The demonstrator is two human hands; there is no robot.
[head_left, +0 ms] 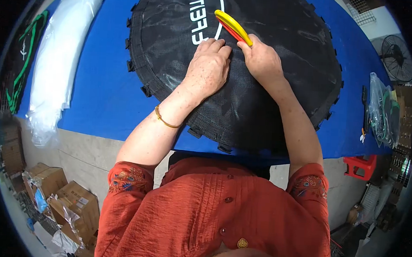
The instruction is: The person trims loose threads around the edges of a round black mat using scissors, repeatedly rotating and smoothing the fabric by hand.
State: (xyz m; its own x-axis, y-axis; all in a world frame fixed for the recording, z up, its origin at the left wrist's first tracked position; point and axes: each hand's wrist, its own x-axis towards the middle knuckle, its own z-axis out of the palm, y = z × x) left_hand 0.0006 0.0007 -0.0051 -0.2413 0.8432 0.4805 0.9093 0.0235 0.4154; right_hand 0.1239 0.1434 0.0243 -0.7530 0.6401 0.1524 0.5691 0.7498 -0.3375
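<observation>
Mat [244, 102], round, black and finely woven, lies on the blue table [94, 107], with a wide stitched border and short black tabs [195, 133] around its edge. Pale dusty smudges and shiny creases mark its surface. Bold white letters [199, 18] run sideways up it beside a thin curved white line; the whole word cannot be read. The right hand [265, 60] grips one end of a slim, curved yellow-and-red piece [232, 23] above the mat. The left hand [208, 70] rests palm down near the letters; whether its fingers pinch anything, I cannot tell.
</observation>
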